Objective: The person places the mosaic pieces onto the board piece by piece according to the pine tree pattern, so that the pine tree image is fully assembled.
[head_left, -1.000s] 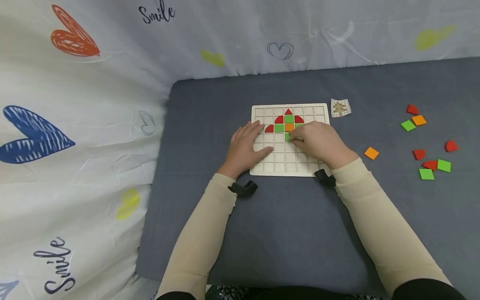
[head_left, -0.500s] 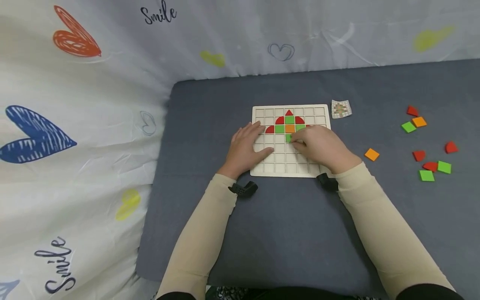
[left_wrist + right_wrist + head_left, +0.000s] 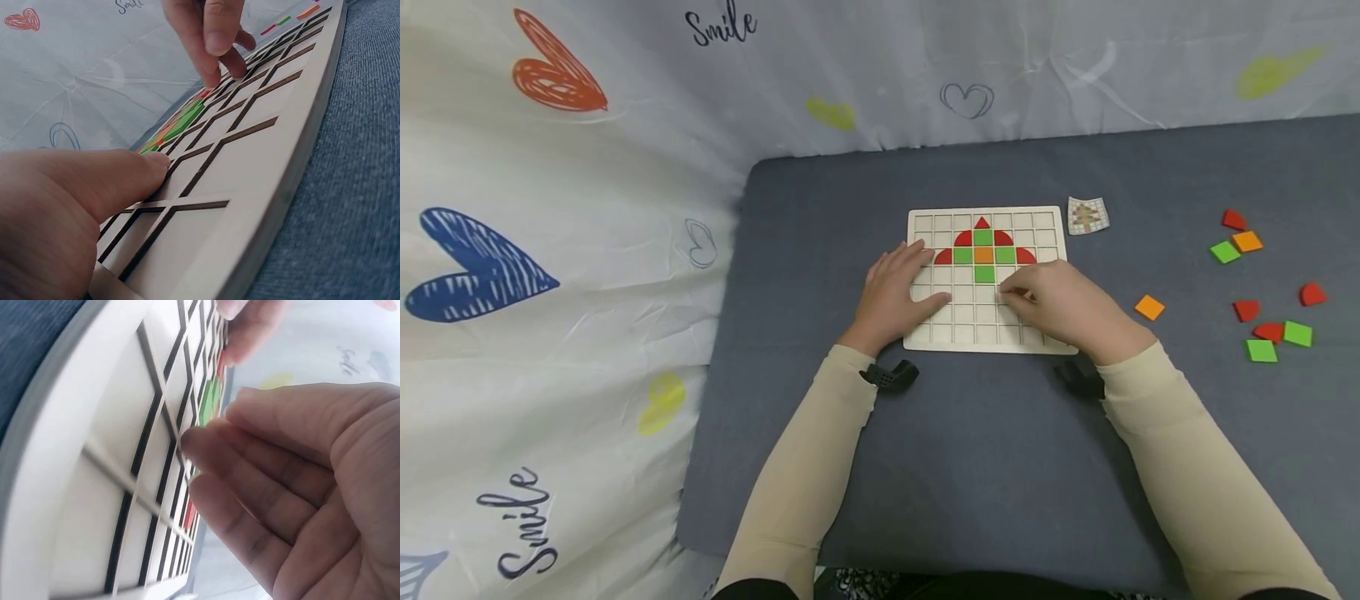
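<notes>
- Backdrop [image 3: 625, 167], white with printed hearts and "Smile" lettering, bounding the table from 9 to 12 o'clock.
- Table [image 3: 970, 467], covered in dark grey cloth.
- Wooden grid board [image 3: 962, 332], flat on the table between the hands.
- Left hand [image 3: 891, 300], at the board's 9 o'clock: released, fingers spread over the edge, thumb tip touching the grid.
- Right hand [image 3: 1067, 300], entering from 4 o'clock: released, fingers loosely bent; fingertips near the grid, contact uncertain.
- Pattern card [image 3: 1087, 216], just off the board at 2 o'clock.
- Seated tiles, toward the board's 12 o'clock: red triangle [image 3: 982, 223] at the top, four red quarter-circles [image 3: 943, 257] flanking, four green squares [image 3: 984, 274] around one central orange square [image 3: 983, 255].
- Loose tiles, off the board toward 3 o'clock: nearest, an orange tile [image 3: 1149, 307]; farther, another orange, three green and four red pieces [image 3: 1312, 294].
</notes>
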Tool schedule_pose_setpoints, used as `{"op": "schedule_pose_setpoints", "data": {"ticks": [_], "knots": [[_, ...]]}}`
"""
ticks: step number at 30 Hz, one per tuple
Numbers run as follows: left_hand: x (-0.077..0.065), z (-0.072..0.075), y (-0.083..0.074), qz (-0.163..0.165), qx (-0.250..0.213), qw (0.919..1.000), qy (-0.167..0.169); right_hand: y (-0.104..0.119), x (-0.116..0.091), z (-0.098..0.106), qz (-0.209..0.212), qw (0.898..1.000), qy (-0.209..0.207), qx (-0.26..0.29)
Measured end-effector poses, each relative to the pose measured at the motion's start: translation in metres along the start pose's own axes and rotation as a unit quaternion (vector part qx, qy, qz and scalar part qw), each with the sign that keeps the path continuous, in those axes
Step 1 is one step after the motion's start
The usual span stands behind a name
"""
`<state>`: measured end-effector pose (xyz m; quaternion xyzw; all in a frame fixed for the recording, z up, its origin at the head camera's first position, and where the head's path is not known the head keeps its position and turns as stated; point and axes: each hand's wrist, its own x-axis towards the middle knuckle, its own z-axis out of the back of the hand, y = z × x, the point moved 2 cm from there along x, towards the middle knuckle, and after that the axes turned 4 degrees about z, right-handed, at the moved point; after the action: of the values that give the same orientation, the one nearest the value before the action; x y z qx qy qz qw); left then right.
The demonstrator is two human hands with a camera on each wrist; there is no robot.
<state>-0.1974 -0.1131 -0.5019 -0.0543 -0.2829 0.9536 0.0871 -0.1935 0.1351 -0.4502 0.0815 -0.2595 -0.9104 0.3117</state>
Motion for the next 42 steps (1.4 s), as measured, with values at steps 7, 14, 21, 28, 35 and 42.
{"op": "schedule_pose_setpoints", "data": {"ticks": [7, 14, 21, 28, 35, 42], "knots": [[0.0, -0.001, 0.0, -0.001, -0.004, 1.0, -0.001, -0.004, -0.011, 0.007, -0.007, 1.0, 0.006, 0.019], [0.0, -0.004, 0.0, -0.003, -0.005, 1.0, 0.005, -0.019, -0.029, 0.017, -0.04, 0.999, 0.0, 0.003], [0.001, -0.002, -0.001, 0.0, -0.007, 1.0, 0.005, -0.039, -0.044, 0.027, -0.099, 0.995, 0.006, -0.027], [-0.001, -0.001, 0.002, 0.006, -0.011, 0.9999, -0.004, -0.06, -0.064, 0.033, -0.115, 0.992, -0.017, -0.043], [-0.004, -0.001, 0.004, 0.01, -0.014, 0.9998, -0.007, -0.076, -0.086, 0.037, -0.118, 0.99, -0.055, -0.05], [0.0, -0.001, 0.001, 0.001, -0.011, 0.9999, 0.002, -0.095, -0.11, 0.047, -0.146, 0.984, -0.08, -0.063]]}}
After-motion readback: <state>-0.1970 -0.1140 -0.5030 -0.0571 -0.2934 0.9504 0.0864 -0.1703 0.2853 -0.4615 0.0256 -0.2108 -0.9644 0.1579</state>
